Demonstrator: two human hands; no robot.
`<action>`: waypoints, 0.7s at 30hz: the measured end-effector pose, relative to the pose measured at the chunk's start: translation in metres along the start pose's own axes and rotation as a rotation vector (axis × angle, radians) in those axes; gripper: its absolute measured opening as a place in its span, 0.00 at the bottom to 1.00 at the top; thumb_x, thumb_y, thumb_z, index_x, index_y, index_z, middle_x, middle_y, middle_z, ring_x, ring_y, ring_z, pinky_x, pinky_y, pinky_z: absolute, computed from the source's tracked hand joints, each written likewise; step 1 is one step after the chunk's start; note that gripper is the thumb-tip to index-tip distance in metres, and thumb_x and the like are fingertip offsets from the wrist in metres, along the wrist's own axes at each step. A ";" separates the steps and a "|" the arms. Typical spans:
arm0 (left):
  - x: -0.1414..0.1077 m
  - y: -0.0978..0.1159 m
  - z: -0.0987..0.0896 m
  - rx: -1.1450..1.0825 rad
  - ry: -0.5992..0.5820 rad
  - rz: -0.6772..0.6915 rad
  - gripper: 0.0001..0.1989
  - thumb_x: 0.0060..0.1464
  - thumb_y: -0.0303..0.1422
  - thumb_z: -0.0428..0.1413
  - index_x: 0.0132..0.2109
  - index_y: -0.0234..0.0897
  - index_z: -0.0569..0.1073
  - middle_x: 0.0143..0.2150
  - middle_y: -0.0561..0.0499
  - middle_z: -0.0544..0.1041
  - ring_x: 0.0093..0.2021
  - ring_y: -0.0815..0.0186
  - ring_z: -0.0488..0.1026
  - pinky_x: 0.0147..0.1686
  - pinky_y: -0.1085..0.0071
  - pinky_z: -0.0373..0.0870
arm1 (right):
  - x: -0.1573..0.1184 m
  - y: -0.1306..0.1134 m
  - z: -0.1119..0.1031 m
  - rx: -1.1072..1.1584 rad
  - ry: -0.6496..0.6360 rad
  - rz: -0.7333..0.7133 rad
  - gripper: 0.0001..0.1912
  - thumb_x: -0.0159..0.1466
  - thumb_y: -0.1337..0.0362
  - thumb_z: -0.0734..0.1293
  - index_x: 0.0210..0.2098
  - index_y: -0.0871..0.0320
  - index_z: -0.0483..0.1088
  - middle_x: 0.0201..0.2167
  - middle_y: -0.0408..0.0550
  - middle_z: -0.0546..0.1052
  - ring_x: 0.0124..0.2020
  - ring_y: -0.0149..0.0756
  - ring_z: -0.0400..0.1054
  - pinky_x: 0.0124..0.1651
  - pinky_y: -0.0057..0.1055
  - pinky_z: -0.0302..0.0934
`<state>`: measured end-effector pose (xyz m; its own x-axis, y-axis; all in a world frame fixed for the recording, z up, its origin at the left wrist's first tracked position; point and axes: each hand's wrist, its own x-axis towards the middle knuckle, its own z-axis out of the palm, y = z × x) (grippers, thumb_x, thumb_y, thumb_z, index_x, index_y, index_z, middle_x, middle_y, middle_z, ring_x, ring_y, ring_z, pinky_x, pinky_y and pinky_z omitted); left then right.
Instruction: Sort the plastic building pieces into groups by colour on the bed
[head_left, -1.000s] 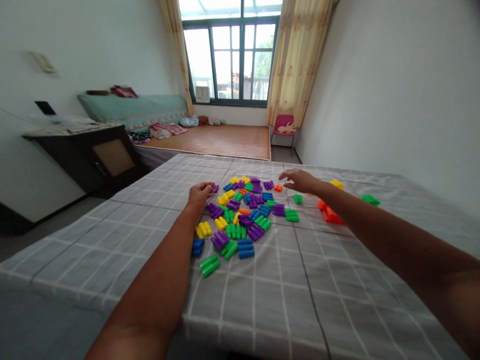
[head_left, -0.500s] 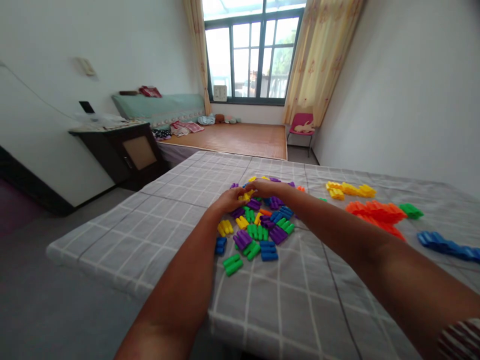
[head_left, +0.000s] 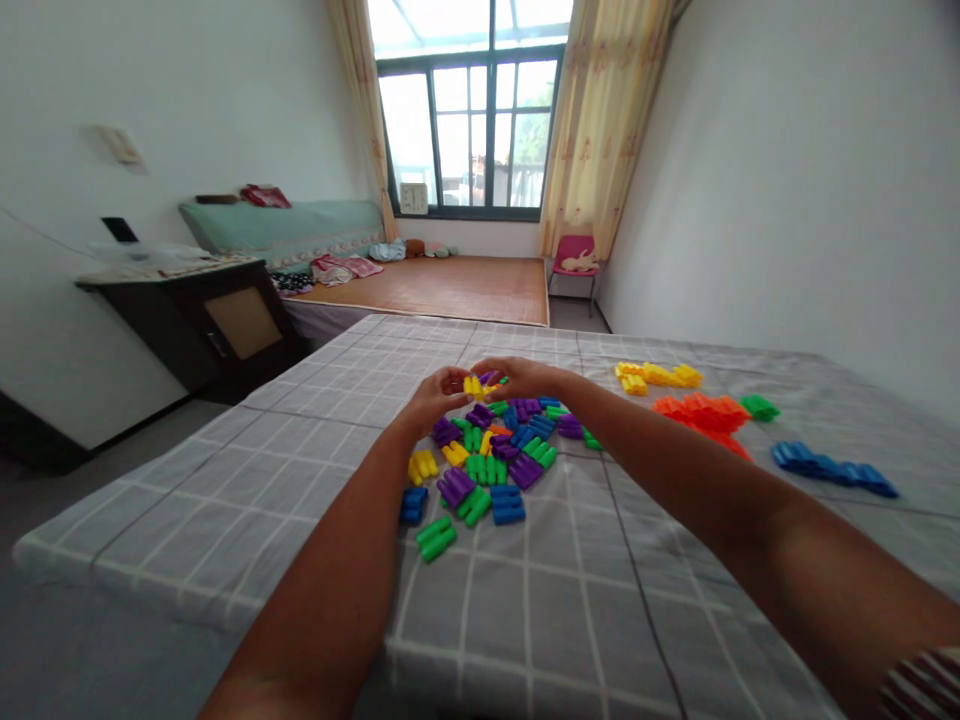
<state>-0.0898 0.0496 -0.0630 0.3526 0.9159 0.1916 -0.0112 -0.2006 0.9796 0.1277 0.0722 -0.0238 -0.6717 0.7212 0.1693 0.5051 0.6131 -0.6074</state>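
My left hand (head_left: 437,402) is at the far left edge of a heap of ribbed plastic building blocks, its fingers closed at a yellow building block (head_left: 473,388). My right hand (head_left: 517,377) arches in from the right, its fingers curled over yellow pieces beside that block; its fingertips are partly hidden. A bit of purple shows between the hands. Nearer me lie loose blocks: a purple block (head_left: 455,489), a blue block (head_left: 508,504), a green block (head_left: 436,539) and several others, some overlapping.
On the grey checked bedspread (head_left: 300,470), to the right, lie joined rows of blocks: a yellow row (head_left: 660,375), an orange group (head_left: 701,415), a green piece (head_left: 760,407) and a blue row (head_left: 832,468). Beyond are another bed (head_left: 465,285), a cabinet (head_left: 240,315) and a pink chair (head_left: 574,250).
The view has shifted, so things sit further left. My hands have come up slightly from the heap, and the yellow block between them shows more clearly.
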 end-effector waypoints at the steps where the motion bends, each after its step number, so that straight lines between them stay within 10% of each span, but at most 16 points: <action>1: -0.001 0.001 0.002 -0.008 0.008 -0.001 0.26 0.36 0.34 0.68 0.44 0.35 0.70 0.45 0.44 0.77 0.46 0.60 0.75 0.49 0.61 0.70 | -0.001 -0.002 0.003 0.027 0.007 -0.009 0.25 0.57 0.63 0.70 0.54 0.54 0.68 0.45 0.47 0.77 0.42 0.34 0.73 0.41 0.28 0.66; 8: -0.004 0.009 0.005 0.015 -0.047 -0.032 0.33 0.36 0.41 0.69 0.50 0.36 0.71 0.55 0.40 0.73 0.53 0.55 0.73 0.49 0.61 0.71 | -0.015 -0.001 -0.016 -0.159 0.063 0.013 0.20 0.55 0.64 0.71 0.48 0.57 0.72 0.42 0.46 0.78 0.40 0.33 0.73 0.42 0.27 0.65; 17: -0.006 0.012 -0.001 0.145 0.095 -0.125 0.30 0.34 0.50 0.67 0.44 0.36 0.77 0.45 0.42 0.79 0.48 0.53 0.75 0.44 0.63 0.72 | -0.135 0.101 -0.190 -0.545 0.157 0.615 0.26 0.50 0.64 0.73 0.50 0.56 0.73 0.44 0.48 0.79 0.39 0.36 0.73 0.39 0.26 0.65; 21: -0.005 0.013 0.003 0.198 0.091 -0.134 0.28 0.30 0.48 0.68 0.40 0.39 0.79 0.43 0.43 0.80 0.47 0.51 0.76 0.45 0.61 0.72 | -0.198 0.143 -0.217 -0.645 0.075 0.855 0.24 0.48 0.64 0.74 0.46 0.56 0.76 0.42 0.49 0.79 0.39 0.40 0.73 0.40 0.30 0.66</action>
<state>-0.0891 0.0409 -0.0511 0.2529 0.9646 0.0741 0.2166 -0.1311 0.9674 0.4501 0.0873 0.0243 0.0642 0.9963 -0.0573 0.9975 -0.0658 -0.0265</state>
